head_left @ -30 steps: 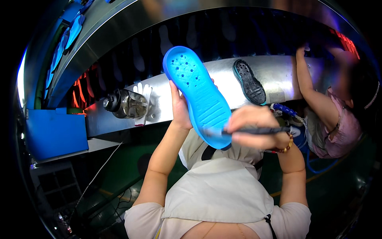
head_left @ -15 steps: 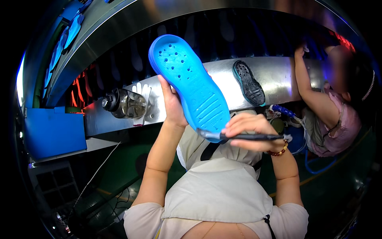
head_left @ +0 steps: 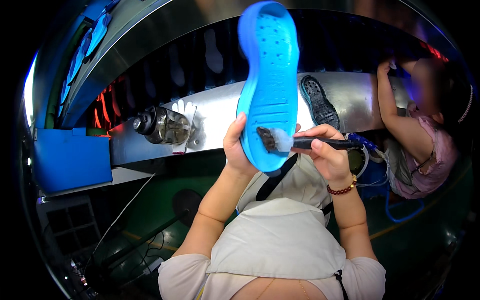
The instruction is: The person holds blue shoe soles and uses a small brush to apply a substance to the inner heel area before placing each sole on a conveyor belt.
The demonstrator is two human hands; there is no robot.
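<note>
A bright blue shoe sole [head_left: 272, 95] stands tilted up in front of me, its hollow, dotted and ridged side facing me. My left hand [head_left: 239, 147] grips its lower left edge, thumb on the rim and the other fingers hidden behind. In my right hand [head_left: 327, 152] is a brush [head_left: 285, 140] with a black handle and a pale, wrapped-looking neck. Its dark bristles lie against the inside of the sole near the lower end. A red bead bracelet circles my right wrist. Behind my right hand, a black sole with a teal edge [head_left: 320, 102] rests on the metal ledge.
The metal ledge [head_left: 215, 117] curves along a dark conveyor carrying several soles. A dark-lidded bottle [head_left: 162, 125] and a white glove [head_left: 185, 120] sit on its left part. A blue box [head_left: 72, 157] stands far left. At right, a co-worker in pink [head_left: 425, 145] reaches toward the conveyor.
The blue sole has swung more upright and moved up and to the right. The brush has shifted from the sole's bottom edge onto its inner face.
</note>
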